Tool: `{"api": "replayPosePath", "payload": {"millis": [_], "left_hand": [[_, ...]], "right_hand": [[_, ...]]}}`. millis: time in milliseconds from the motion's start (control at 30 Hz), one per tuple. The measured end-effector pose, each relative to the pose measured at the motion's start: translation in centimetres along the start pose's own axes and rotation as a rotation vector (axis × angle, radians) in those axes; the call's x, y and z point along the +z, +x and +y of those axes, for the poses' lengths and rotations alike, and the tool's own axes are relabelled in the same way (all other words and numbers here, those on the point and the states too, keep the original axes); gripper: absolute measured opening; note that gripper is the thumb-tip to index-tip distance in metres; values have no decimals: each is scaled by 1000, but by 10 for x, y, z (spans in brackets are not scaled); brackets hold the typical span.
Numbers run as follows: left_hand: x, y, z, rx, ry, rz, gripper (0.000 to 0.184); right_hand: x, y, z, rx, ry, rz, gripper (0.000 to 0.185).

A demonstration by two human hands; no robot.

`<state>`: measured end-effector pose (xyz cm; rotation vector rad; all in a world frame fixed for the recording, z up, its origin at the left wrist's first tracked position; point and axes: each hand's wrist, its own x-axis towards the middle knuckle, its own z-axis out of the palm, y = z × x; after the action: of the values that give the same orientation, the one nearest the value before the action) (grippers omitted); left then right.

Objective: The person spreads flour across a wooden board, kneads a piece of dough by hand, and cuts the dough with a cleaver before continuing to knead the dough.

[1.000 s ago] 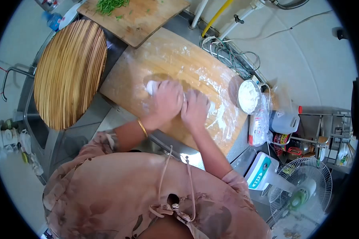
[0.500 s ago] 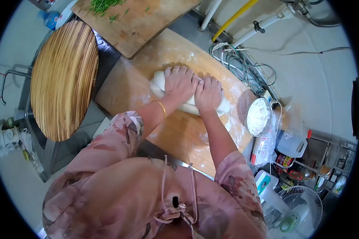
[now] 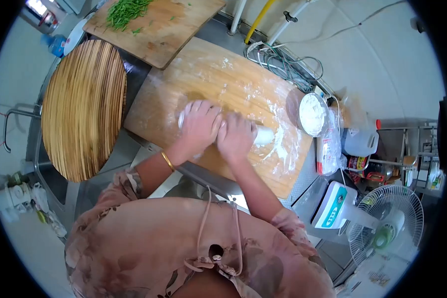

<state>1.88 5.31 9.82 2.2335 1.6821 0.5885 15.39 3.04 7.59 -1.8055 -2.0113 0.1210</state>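
Observation:
A white roll of dough point(image 3: 264, 136) lies across a floured wooden board point(image 3: 198, 64). My left hand point(image 3: 200, 124) is curled over its left part, and my right hand point(image 3: 236, 136) over the part right of the middle. The hands lie side by side, thumbs close together, and cover most of the roll. Only its right end and a sliver at the left show. My right hand's fingers are slightly blurred. White flour is smeared on the board, thickest to the right of the dough.
A bowl of flour point(image 3: 313, 115) stands at the board's right edge. Chopped greens point(image 3: 126, 14) lie on a cutting board point(image 3: 159, 37) at the upper left. A striped round wooden lid point(image 3: 84, 111) is at the left. Coiled cables point(image 3: 288, 67), a scale point(image 3: 333, 206) and a fan point(image 3: 390, 223) are at the right.
Both hands have drawn the dough towards my body, nearer the board's front edge. It looks narrower now. The camera view has also shifted.

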Motion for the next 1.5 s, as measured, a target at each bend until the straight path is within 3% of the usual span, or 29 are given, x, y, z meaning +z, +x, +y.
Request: {"api": "replayPosePath", "payload": {"millis": [100,167,200,367,400,500,600,667,733,833,900,1000,1033,1067,1133,1267,1400,1500], "left_hand": [[39,-34,-17,100,30,245,28],[45,-31,-15,117,77,312,28],[47,-22,-17,55,54,225,28],[44,43,-26,-196,105,-108,32],[46,54,-26,-179,95,-70,33],[62,72,-39,-129,44,27,40],[70,49,-50,42,115,-59,43],[41,12,-40,149,-42,-103,46],[14,-17,-30,297,42,-168,61],[-25,-30,2,280,214,-428,86],[-22,-29,17,371,241,-344,97],[4,-19,22,340,283,-347,104],[15,-16,20,300,293,-367,105],[19,-13,20,281,288,-362,103],[24,-15,20,229,281,-352,100],[44,-38,24,213,366,-166,95],[56,-40,16,175,318,-77,89],[55,-32,26,26,297,-47,89]], "right_hand": [[21,-25,6,-217,-36,179,32],[29,-17,13,-207,-39,188,33],[31,-10,15,-206,-40,192,33],[33,57,22,50,1,-217,38],[31,66,21,110,-17,-296,38],[44,74,25,151,19,-85,41],[30,49,17,158,-71,-262,43],[13,8,19,50,29,-218,51],[9,-39,24,-56,-22,-147,53],[-27,-74,33,-101,140,-125,56],[-62,-94,48,209,283,-41,58],[-70,-167,139,486,72,198,54],[-81,-204,185,530,-47,122,54],[-112,-230,197,673,-146,143,57],[-148,-283,221,1026,-264,-77,57],[-138,-380,269,1158,-58,-181,57],[-122,-391,274,1194,240,19,44],[-151,-367,249,1254,849,108,26]]}}
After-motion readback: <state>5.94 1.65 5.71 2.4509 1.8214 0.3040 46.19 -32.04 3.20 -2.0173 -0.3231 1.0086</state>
